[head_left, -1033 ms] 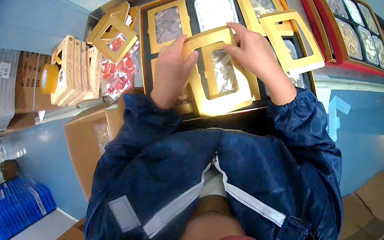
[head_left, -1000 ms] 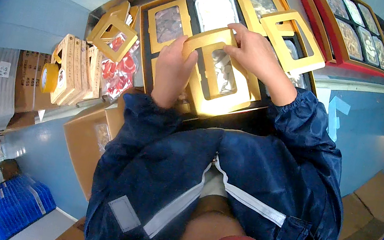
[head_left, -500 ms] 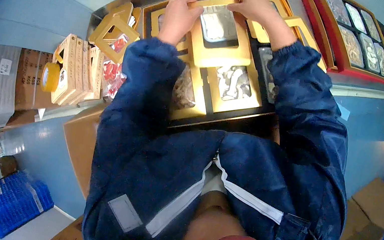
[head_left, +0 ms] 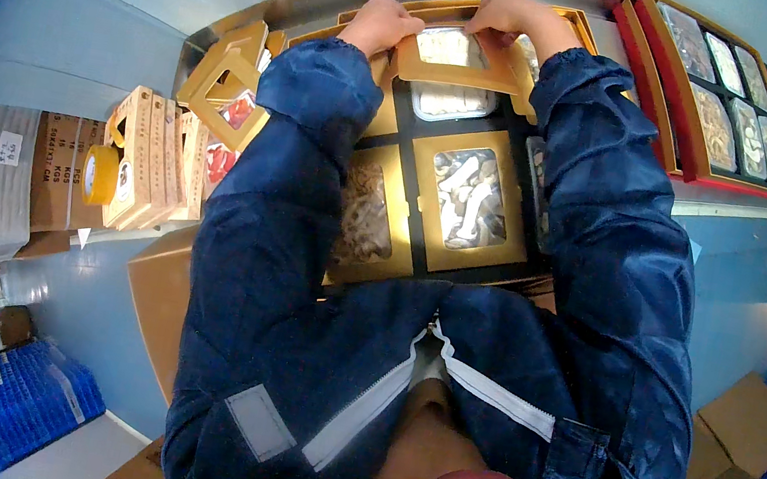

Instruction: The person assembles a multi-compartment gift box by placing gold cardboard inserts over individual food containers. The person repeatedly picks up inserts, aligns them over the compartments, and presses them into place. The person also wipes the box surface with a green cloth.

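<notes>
My left hand (head_left: 379, 26) and my right hand (head_left: 518, 21) pinch the far edge of a gold card frame (head_left: 456, 76) with a cut-out window. The frame is tilted over a clear plastic tray (head_left: 453, 106) of pale food in the far middle compartment of a black-lined gift box (head_left: 407, 132). Nearer to me, another gold frame (head_left: 507, 245) lies over a tray of pale pieces that look like dried mushrooms. Left of it, a third frame (head_left: 396, 226) surrounds brownish dried food. My sleeves hide parts of the box's left and right sides.
Loose gold frames (head_left: 217, 85), small printed boxes (head_left: 147, 165) and yellow tape (head_left: 99, 175) are at the left. At the right, a red-and-gold box (head_left: 687, 153) holds several filled trays. Open cartons (head_left: 748, 422) and blue stacks (head_left: 31, 404) stand lower down.
The gold frame has tilted and moved back over the far middle compartment, baring the tray's near part and the whole near middle frame. Both hands still grip its far edge, slightly farther right.
</notes>
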`<state>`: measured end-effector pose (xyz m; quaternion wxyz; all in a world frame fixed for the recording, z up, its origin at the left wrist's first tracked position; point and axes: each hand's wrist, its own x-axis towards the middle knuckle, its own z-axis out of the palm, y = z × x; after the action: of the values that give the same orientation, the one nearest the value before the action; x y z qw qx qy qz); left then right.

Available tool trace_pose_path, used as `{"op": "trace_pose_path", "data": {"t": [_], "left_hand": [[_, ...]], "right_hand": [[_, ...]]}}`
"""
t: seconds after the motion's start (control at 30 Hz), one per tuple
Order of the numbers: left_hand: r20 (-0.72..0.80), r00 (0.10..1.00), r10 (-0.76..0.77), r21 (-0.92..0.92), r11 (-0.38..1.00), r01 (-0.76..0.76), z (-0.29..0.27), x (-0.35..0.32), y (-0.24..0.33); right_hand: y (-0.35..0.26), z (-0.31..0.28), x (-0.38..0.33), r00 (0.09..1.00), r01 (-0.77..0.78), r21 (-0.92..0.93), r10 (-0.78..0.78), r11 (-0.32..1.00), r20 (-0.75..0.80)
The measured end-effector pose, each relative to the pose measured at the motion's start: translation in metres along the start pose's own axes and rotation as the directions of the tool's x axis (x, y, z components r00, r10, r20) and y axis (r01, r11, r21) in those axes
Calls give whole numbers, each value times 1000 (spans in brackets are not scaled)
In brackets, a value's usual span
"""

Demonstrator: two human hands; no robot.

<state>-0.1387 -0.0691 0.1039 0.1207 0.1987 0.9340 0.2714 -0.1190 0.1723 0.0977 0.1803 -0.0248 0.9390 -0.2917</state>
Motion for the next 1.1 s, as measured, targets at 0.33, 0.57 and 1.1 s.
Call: {"op": "trace_pose_path", "data": {"t": [0.33,0.57,1.1], "left_hand": [[-396,895,205,293,952,-88,49,-23,7],[-487,836,254,375,925,-63,65,-29,7],[-433,851,298,315,934,-167,69,-87,7]], "right_hand": [[-6,30,-11,869,-12,-311,-144,950,-473],[-26,54,-49,822,-117,-269,-59,956,-566],[-5,54,-14,859,-44,-77,-2,996,-512]]}}
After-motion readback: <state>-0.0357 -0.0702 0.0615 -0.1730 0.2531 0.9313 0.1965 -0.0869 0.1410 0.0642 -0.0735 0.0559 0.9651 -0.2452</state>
